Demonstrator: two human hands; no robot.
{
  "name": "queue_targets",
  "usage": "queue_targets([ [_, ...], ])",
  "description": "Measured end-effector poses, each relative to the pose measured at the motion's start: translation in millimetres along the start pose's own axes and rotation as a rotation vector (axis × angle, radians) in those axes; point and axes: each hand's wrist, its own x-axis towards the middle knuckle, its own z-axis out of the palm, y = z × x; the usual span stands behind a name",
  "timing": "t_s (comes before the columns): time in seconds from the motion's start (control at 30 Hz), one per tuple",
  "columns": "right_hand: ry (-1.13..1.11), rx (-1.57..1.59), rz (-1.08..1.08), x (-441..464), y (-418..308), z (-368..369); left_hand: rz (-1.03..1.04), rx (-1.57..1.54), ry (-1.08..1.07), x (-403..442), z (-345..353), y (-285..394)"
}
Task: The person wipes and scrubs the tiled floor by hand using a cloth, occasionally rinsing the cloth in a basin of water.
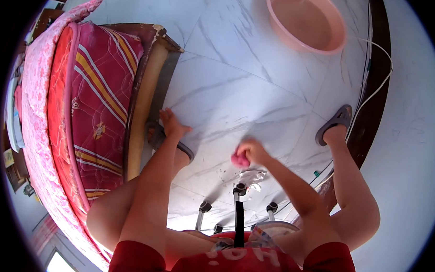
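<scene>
My right hand (253,151) is closed around a pink cloth (239,159), low over the marbled floor tiles (219,97). Just below it, crumpled white scraps (252,179) and small dark crumbs lie on the floor. My left hand (174,125) holds nothing; its fingers are spread near the wooden bed edge, above my left slipper (156,136). Whether it touches anything is unclear.
A pink basin (307,21) of murky water stands at the upper right. Along the left is a bed with a maroon striped mattress (101,93). Chair legs with casters (239,188) are close below. A white cable (379,89) runs along the right wall, near my right slipper (335,125).
</scene>
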Motion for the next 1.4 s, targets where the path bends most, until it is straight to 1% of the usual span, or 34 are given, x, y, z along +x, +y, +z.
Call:
queue_targets([
  [0.03,0.123,0.072,0.068,19,-14,-23,-0.001,0.002,-0.004,-2,1,-1],
  [0.07,0.154,0.447,0.302,39,-3,-41,0.012,-0.011,0.010,-2,1,-2],
  [0.1,0.344,0.354,0.288,70,-17,-64,0.024,-0.024,0.026,-2,1,-2],
  [0.17,0.607,-0.076,-0.010,120,-4,-98,0.025,-0.032,0.023,-2,1,-3],
  [0.2,0.678,-0.114,-0.023,144,1,-109,0.027,-0.043,0.021,-1,1,-4],
  [0.27,0.710,-0.186,0.029,176,29,-103,0.024,-0.020,0.026,2,1,-4],
  [0.3,0.722,-0.275,-0.044,188,33,-94,0.020,0.000,0.028,3,3,-4],
  [0.33,0.702,-0.486,0.008,186,20,-74,0.016,-0.002,0.029,5,5,-5],
  [0.37,0.678,-0.696,0.060,172,3,-48,0.015,-0.011,0.023,7,7,-6],
  [0.43,0.383,-0.518,-0.068,137,-9,-10,0.012,-0.019,0.019,10,10,-10],
  [0.47,0.239,-0.508,-0.106,114,-16,7,0.020,-0.023,0.031,11,12,-11],
  [0.5,0.004,-0.486,-0.115,91,-38,12,0.029,-0.027,0.042,10,14,-11],
  [0.57,-0.444,-0.437,-0.087,49,-48,27,0.024,-0.019,0.031,8,11,-9],
  [0.6,-0.441,-0.440,-0.086,44,-41,22,0.022,-0.009,0.021,8,10,-8],
  [0.67,-0.118,-0.082,-0.078,20,-23,13,0.061,-0.030,0.052,6,10,-10],
  [0.73,0.178,0.159,-0.019,41,-17,-34,0.104,-0.053,0.084,3,8,-10],
  [0.77,0.369,0.149,0.061,54,-15,-59,0.065,-0.037,0.045,4,5,-6],
  [0.8,0.526,-0.176,0.034,66,-5,-86,0.029,-0.021,0.006,3,2,-4],
  [0.83,0.677,-0.505,0.009,75,3,-110,0.040,-0.021,0.007,3,2,-4],
  [0.9,0.747,-0.365,0.211,77,39,-119,0.035,0.010,0.000,6,5,-4],
  [0.93,0.693,-0.565,0.134,69,67,-103,0.048,0.014,0.004,5,3,0],
  [0.97,0.629,-0.718,0.153,55,43,-74,0.012,0.034,-0.028,6,0,2],
  [1.0,0.419,-0.754,0.276,40,34,-48,-0.025,0.056,-0.059,7,-3,4],
  [1.03,0.214,-0.584,0.248,25,5,-30,-0.014,0.062,-0.054,9,-3,6],
  [1.1,-0.027,-0.397,0.099,-11,-15,5,-0.031,0.069,-0.085,9,1,6],
  [1.13,-0.180,-0.333,0.153,-24,-16,13,-0.019,0.072,-0.082,10,0,9],
  [1.17,-0.112,-0.313,0.138,-33,-11,12,-0.035,0.080,-0.087,10,-1,11],
  [1.23,0.320,-0.026,0.212,-31,-14,-12,-0.054,0.097,-0.097,2,-2,9],
  [1.3,0.747,-0.417,0.221,-21,-20,-46,0.024,0.091,-0.066,-6,-8,15],
  [1.33,0.741,-0.506,0.244,-26,-22,-52,0.037,0.091,-0.057,-6,6,13],
  [1.37,0.736,-0.594,0.265,-32,-21,-54,0.090,0.080,0.054,-4,34,3],
  [1.4,0.643,-0.587,0.255,-44,-12,-46,0.142,0.067,0.169,-7,47,-4],
])
